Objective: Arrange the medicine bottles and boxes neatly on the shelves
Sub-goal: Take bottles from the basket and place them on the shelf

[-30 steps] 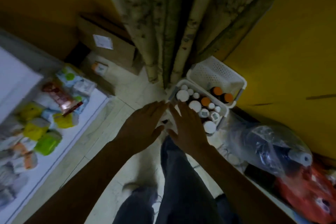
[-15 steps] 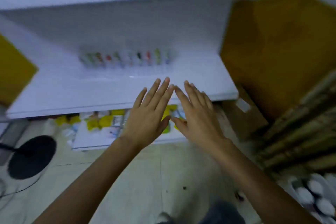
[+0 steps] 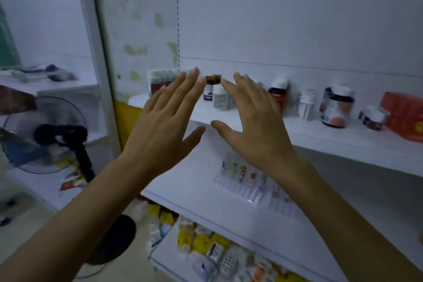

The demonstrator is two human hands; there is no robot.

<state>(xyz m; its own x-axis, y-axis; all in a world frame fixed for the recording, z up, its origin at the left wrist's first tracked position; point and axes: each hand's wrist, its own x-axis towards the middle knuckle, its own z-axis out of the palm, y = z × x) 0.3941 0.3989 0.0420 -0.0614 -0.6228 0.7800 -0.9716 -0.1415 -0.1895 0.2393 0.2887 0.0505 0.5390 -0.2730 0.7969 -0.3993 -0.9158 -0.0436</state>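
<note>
1. Both hands, the left hand and the right hand, hover empty before the shelves, with fingers straight and slightly spread.
2. Below them, a clear vial tray lies on the middle shelf; a dropped wrist could knock it.
3. Beyond, on the upper shelf, the brown-capped bottle and the white bottle stand close together. A hasty reach may topple one into the other.
4. Farthest right, the red box could be jostled by sliding jars.

Found medicine bottles upright, loosely spaced along the white upper shelf. Found a red box at the right end, beside a small jar.
</note>
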